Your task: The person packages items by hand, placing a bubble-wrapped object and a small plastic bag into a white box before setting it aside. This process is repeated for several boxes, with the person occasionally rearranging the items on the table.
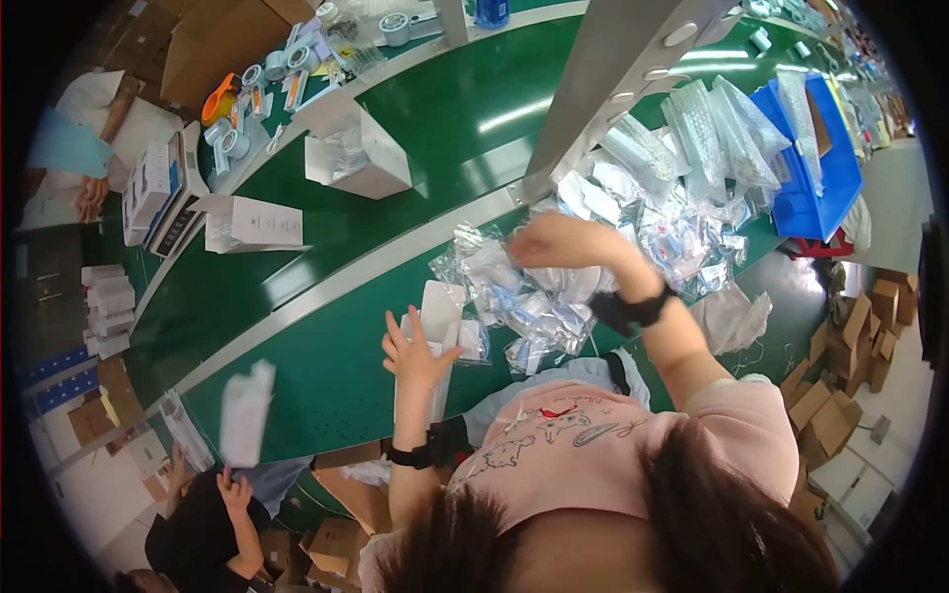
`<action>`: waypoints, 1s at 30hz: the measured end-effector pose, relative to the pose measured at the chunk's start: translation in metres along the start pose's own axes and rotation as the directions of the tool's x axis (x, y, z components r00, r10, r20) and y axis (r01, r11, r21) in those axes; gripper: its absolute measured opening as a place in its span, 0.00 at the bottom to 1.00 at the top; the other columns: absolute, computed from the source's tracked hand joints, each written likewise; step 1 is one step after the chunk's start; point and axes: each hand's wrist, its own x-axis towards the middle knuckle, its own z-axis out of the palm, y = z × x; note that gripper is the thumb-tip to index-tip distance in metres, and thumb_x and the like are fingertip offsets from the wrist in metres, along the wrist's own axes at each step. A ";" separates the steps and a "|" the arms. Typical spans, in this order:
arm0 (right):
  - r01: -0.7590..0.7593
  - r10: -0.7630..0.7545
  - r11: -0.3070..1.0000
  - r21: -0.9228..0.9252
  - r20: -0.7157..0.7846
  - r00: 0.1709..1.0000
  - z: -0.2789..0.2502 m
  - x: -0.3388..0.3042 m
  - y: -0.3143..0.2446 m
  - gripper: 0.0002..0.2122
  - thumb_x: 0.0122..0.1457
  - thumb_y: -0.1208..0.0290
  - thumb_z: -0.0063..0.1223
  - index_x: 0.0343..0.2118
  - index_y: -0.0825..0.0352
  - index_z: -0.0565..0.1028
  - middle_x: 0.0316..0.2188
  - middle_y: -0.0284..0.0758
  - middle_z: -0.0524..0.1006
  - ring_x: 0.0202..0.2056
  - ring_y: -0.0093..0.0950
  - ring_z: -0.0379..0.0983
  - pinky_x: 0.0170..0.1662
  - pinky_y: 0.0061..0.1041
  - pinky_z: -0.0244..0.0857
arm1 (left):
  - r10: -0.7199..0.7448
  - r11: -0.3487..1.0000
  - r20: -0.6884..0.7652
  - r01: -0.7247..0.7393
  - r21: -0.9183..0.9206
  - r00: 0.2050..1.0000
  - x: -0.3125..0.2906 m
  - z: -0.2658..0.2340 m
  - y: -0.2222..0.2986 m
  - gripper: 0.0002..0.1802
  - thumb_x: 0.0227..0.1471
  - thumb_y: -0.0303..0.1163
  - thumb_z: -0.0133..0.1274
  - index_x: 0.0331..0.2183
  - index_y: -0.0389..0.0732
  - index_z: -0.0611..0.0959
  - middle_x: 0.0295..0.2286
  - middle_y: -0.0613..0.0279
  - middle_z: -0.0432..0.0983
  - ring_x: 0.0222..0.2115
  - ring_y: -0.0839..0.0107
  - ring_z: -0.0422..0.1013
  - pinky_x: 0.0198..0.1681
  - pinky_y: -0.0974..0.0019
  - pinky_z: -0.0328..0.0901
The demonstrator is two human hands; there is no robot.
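My left hand (415, 361) is over an open white box (442, 306) at the near edge of the green table, fingers spread. Whether the fingers touch the box I cannot tell. The box's raised flap stands up beyond the hand. To the right, my right hand (556, 242) is bent at the wrist over a pile of clear plastic packets (529, 306) with white and pale blue contents. Its fingers are blurred and partly hidden, so what they hold, if anything, does not show.
Bubble-wrap pouches (697, 128) and a blue bin (820, 163) are at the right. Two open white boxes (381, 168) stand on the belt behind a metal rail (326, 301). At the left, a co-worker in black handles a blurred white box (245, 415). A grey post (603, 89) rises beyond the packets.
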 end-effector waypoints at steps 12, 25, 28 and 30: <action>-0.704 0.454 0.641 -0.305 -0.590 0.668 -0.065 -0.039 0.206 0.29 0.41 0.67 0.56 0.48 0.67 0.61 0.42 0.47 0.67 0.41 0.42 0.66 0.42 0.35 0.61 | 0.287 0.294 0.370 0.287 -0.912 0.883 0.023 0.006 -0.049 0.43 0.33 0.26 0.59 0.52 0.37 0.57 0.50 0.55 0.55 0.50 0.65 0.56 0.51 0.67 0.53; 0.484 0.195 0.837 0.255 -0.966 0.173 0.026 -0.048 -0.043 0.24 0.49 0.74 0.47 0.50 0.66 0.58 0.43 0.36 0.65 0.43 0.28 0.63 0.45 0.26 0.60 | 0.060 0.594 -0.514 -0.444 -0.670 0.856 0.000 -0.009 0.016 0.37 0.28 0.29 0.64 0.41 0.37 0.61 0.46 0.53 0.58 0.46 0.60 0.58 0.48 0.59 0.55; 0.808 0.536 0.305 0.505 -0.792 0.292 0.045 0.012 -0.102 0.21 0.50 0.75 0.48 0.49 0.65 0.59 0.41 0.34 0.64 0.42 0.25 0.61 0.44 0.25 0.58 | 0.018 0.620 -0.667 -0.532 -0.577 0.745 0.002 0.012 0.034 0.37 0.28 0.29 0.65 0.38 0.39 0.58 0.45 0.48 0.58 0.45 0.57 0.59 0.46 0.58 0.56; 0.697 0.344 0.630 0.344 -0.927 0.147 0.067 0.042 -0.102 0.21 0.49 0.75 0.49 0.48 0.64 0.61 0.40 0.36 0.64 0.40 0.29 0.62 0.45 0.29 0.57 | -0.149 0.571 -0.656 -0.477 -0.668 0.740 -0.002 0.015 0.040 0.40 0.27 0.28 0.65 0.38 0.41 0.55 0.45 0.44 0.56 0.45 0.54 0.58 0.47 0.57 0.56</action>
